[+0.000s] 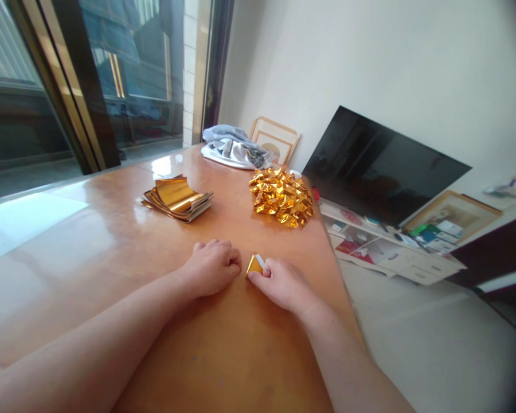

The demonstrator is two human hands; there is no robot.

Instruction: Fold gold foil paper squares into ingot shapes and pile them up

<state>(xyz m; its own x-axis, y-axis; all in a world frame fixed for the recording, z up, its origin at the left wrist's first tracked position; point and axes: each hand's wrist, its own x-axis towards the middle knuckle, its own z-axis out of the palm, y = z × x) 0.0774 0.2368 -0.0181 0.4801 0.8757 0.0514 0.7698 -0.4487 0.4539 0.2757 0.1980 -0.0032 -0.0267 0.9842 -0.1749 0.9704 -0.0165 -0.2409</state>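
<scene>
Where the right hand [281, 282] is planted: a folded foil [253, 266] is pinched between thumb and curled fingers, a pale strip [260, 261] showing on its right side; it is held low to the table [223, 350], presumably so that its folds are pressed flat.
Left hand [215, 267]: its fingers are curled closed just left of the foil; nothing is seen in them, though whether anything is hidden beneath cannot be told.
Stack [178, 198]: gold sheets are laid far left of the foil, the top one curling up, probably placed there for easy reach.
Pile [284, 198]: crinkled gold pieces are heaped on the far right, apparently set apart so that they are not mixed with the stack.
Right edge: pile and right forearm are crowded close to it, so little room is left.
Open room: wide wood is offered left and near; a gap is left between stack and pile; the far end is taken up by cloth [232, 146].
</scene>
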